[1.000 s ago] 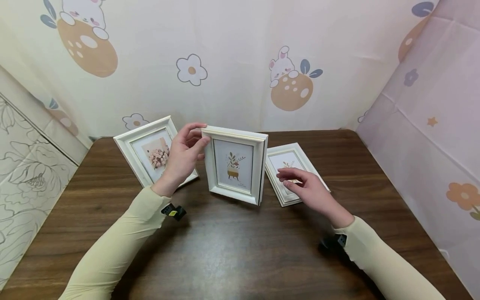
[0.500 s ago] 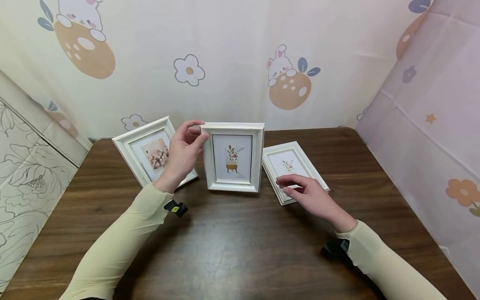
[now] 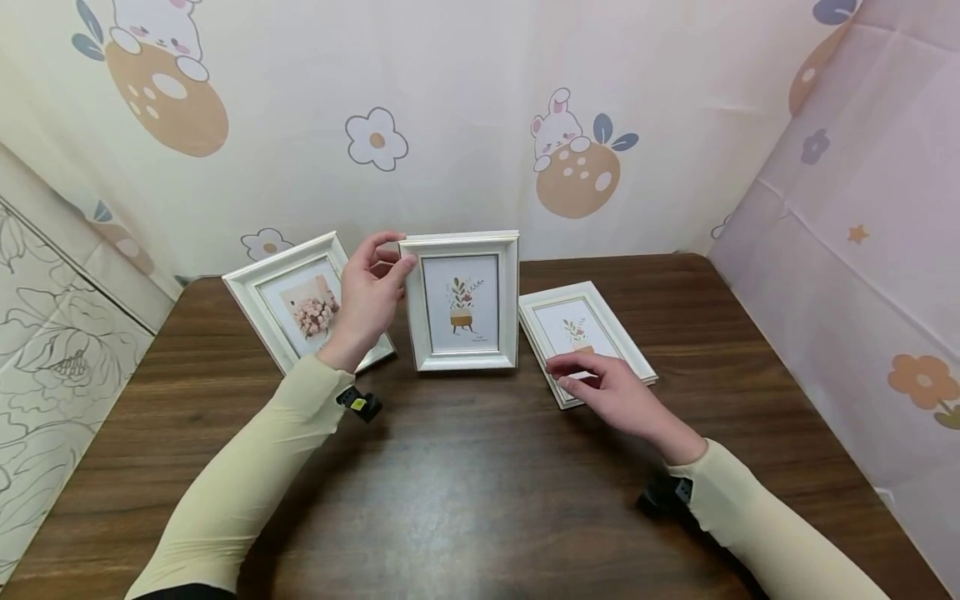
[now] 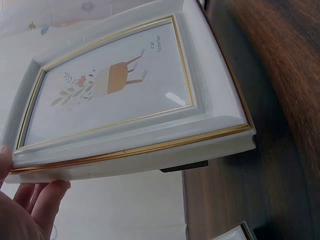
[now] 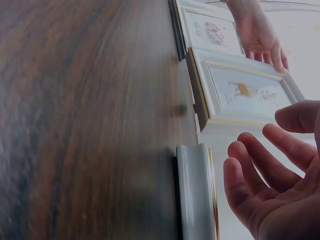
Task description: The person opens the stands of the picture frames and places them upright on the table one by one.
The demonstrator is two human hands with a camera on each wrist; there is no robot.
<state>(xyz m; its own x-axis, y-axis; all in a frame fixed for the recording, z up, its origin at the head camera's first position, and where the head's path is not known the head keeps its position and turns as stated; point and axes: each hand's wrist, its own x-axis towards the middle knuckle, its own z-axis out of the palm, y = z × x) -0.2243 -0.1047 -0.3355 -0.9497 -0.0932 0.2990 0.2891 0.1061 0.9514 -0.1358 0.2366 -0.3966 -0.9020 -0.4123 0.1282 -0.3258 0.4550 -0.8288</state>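
A white picture frame [image 3: 504, 300] with a potted-plant print and gold inner edging is held upright at the middle of the table. My left hand [image 3: 369, 296] pinches its upper left corner, thumb on the front and fingers behind. In the left wrist view the frame [image 4: 215, 90] fills most of the picture, with a dark piece showing behind it. My right hand [image 3: 611, 392] is above a second white frame [image 3: 617, 321] lying flat with a similar print. Its fingers are loosely bent and hold nothing. The right wrist view shows these fingers [image 5: 245, 170] apart from the middle frame.
Behind the left hand a third white frame [image 3: 258, 287], with a pink flower picture, leans back at an angle. All are on a dark wooden table [image 3: 450, 500]. A patterned curtain [image 3: 465, 125] hangs along the back edge and right side.
My left hand has turned the middle frame to face forward and shifted it slightly back and left. The right hand has barely moved and stays over the lying frame.
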